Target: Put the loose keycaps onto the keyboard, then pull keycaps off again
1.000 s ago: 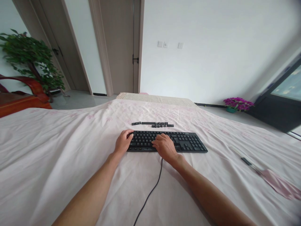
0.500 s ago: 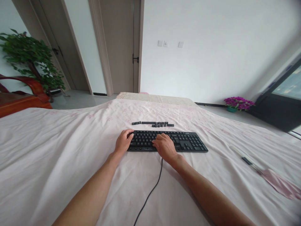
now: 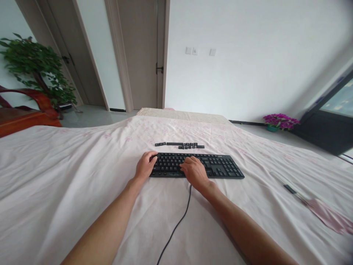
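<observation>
A black computer keyboard (image 3: 224,167) lies flat on the pale cloth. Its bottom row shows bare key sockets to the left of my right hand. My left hand (image 3: 145,165) grips the keyboard's left end, thumb and fingers on its upper left corner. Over the middle of the keys, my right hand (image 3: 194,171) has its fingers bent and drawn together, with the thumb low on the lower rows. Whatever is between those fingertips is hidden. Behind the keyboard rest a long space bar keycap (image 3: 174,144), a wider keycap (image 3: 200,147) and several small loose keycaps.
A black cable (image 3: 176,227) runs from the keyboard toward me across the floral cloth (image 3: 82,176). To the right lies a clear rod with a dark band (image 3: 290,189) and pink fabric (image 3: 328,213). A wooden chair (image 3: 41,106) and potted plants stand beyond.
My right hand has shifted very slightly to the right over the keys. My left hand keeps its hold, and the loose keycaps lie as before.
</observation>
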Action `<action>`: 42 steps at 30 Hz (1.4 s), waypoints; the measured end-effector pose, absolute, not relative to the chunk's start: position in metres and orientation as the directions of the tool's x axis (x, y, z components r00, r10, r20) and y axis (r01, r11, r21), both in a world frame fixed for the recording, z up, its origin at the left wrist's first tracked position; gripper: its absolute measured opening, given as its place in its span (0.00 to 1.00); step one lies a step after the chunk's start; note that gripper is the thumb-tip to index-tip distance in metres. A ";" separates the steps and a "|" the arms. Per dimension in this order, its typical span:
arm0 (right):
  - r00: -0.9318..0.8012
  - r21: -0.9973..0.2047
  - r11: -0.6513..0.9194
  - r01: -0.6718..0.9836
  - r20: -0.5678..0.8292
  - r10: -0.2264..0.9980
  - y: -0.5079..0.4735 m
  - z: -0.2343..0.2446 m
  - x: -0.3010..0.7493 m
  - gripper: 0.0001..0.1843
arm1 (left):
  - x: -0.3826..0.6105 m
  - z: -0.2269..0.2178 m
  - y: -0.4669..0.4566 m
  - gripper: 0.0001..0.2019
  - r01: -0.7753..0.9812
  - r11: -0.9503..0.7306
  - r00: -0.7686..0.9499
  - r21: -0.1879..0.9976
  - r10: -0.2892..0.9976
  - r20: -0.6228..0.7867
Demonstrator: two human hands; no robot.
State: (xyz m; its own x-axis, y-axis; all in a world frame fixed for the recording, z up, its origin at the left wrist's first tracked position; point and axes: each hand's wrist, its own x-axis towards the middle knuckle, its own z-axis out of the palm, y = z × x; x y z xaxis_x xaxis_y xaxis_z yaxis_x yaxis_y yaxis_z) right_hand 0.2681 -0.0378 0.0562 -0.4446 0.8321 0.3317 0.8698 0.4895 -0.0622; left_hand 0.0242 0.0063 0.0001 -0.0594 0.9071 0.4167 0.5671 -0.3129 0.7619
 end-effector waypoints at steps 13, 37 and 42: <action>-0.495 -0.019 0.527 0.850 0.316 0.809 -0.038 0.055 0.266 0.10 | 0.024 0.000 0.007 0.12 0.558 -0.310 -0.066 0.770 0.908 0.413; -0.522 0.069 0.529 0.846 0.313 0.794 -0.042 0.051 0.264 0.10 | 0.023 -0.001 0.006 0.12 0.578 -0.324 -0.048 0.749 0.903 0.428; -0.563 0.166 0.538 0.826 0.272 0.780 -0.050 0.054 0.262 0.09 | 0.023 -0.002 0.007 0.12 0.593 -0.315 -0.046 0.741 0.906 0.421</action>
